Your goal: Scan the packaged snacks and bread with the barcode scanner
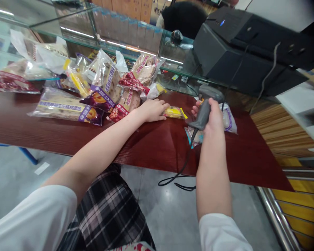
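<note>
My right hand [215, 113] is wrapped round the grip of a grey handheld barcode scanner [204, 112], its head pointing away from me and its black cable hanging down. Between the fingers and thumb of my left hand [154, 110] is the left end of a small yellow snack packet [174, 112], low over the brown counter. Left of that hand lies a heap of bagged bread, among it a red-labelled bread bag [129, 101] and a purple-labelled bread bag [104, 83]. Under and behind the scanner are a small clear packet with blue edging [196, 136] and a white packet [229, 120].
A glass display case [136, 45] runs along the back of the brown counter [157, 146]. Black box-shaped equipment [240, 52] with hanging cables stands at the back right. Metal rails [274, 212] and yellow shelving are at the lower right.
</note>
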Demonstrator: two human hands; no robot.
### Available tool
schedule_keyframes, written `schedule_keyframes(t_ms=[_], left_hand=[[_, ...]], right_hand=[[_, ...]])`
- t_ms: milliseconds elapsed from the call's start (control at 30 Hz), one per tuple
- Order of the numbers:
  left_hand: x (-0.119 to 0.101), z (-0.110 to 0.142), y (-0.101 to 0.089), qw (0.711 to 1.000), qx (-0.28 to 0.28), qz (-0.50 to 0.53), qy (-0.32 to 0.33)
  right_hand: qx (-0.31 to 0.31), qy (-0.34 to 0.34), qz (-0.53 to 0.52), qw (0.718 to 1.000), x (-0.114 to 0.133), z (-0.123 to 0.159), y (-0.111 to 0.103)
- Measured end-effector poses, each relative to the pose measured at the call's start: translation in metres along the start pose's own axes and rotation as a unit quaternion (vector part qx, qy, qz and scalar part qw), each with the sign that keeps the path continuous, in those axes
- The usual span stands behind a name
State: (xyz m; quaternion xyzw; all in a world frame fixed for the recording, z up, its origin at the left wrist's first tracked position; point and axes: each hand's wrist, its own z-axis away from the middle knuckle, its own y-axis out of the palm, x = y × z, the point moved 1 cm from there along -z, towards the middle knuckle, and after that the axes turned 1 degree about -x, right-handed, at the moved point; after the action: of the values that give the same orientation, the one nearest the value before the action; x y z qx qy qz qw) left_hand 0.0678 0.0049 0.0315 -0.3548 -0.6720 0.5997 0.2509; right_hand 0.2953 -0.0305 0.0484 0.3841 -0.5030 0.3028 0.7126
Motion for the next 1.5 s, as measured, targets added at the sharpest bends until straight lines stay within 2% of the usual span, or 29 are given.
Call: schedule_keyframes(t_ms=[167,333,433,500,600,667,833,1000,1100,1200,1267,1333,1433,1500], left_hand=[[0.01,-0.002,0.007,0.998,-0.042,0.036,-0.017],[0.006,-0.001,0.001,0.989,-0.114,0.097,-0.012],[0.006,-0.004,-0.003,0.973,-0.14,0.176,-0.056],[0.01,-0.008,-0.003,0.947,-0.132,0.271,-0.109],[0.017,-0.013,0.0,0.878,-0.093,0.432,-0.183],[0.019,-0.015,0.001,0.836,-0.079,0.502,-0.209],[0.019,-0.014,0.0,0.776,-0.071,0.574,-0.251],[0.018,-0.015,-0.005,0.721,-0.121,0.614,-0.296],[0.018,-0.015,-0.007,0.7,-0.14,0.631,-0.304],[0.02,-0.016,-0.004,0.699,-0.146,0.629,-0.307],[0.024,-0.018,0.0,0.713,-0.149,0.614,-0.303],[0.028,-0.021,0.006,0.741,-0.144,0.587,-0.294],[0.033,-0.023,0.012,0.8,-0.137,0.517,-0.272],[0.035,-0.023,0.014,0.824,-0.147,0.485,-0.254]], right_hand=[[-0.007,-0.019,0.011,1.0,0.0,0.0,-0.002],[0.007,-0.031,0.021,0.999,-0.003,0.001,-0.001],[0.026,-0.022,0.03,0.999,-0.004,-0.003,-0.004],[0.032,-0.024,0.034,0.999,-0.003,-0.005,-0.006],[0.033,-0.042,0.04,0.998,-0.004,-0.006,-0.007],[0.037,-0.053,0.05,0.997,-0.004,-0.007,-0.007],[0.072,-0.056,0.093,0.992,-0.005,-0.001,-0.005],[0.148,-0.049,0.153,0.976,0.001,0.017,0.001],[0.191,-0.02,0.184,0.964,0.002,0.026,0.003],[0.233,0.016,0.189,0.954,-0.001,0.029,0.005],[0.255,0.034,0.174,0.951,-0.003,0.03,0.006],[0.252,0.038,0.147,0.956,-0.004,0.032,0.009],[0.209,0.035,0.109,0.971,-0.004,0.035,0.012],[0.184,0.049,0.099,0.977,-0.003,0.037,0.014]])
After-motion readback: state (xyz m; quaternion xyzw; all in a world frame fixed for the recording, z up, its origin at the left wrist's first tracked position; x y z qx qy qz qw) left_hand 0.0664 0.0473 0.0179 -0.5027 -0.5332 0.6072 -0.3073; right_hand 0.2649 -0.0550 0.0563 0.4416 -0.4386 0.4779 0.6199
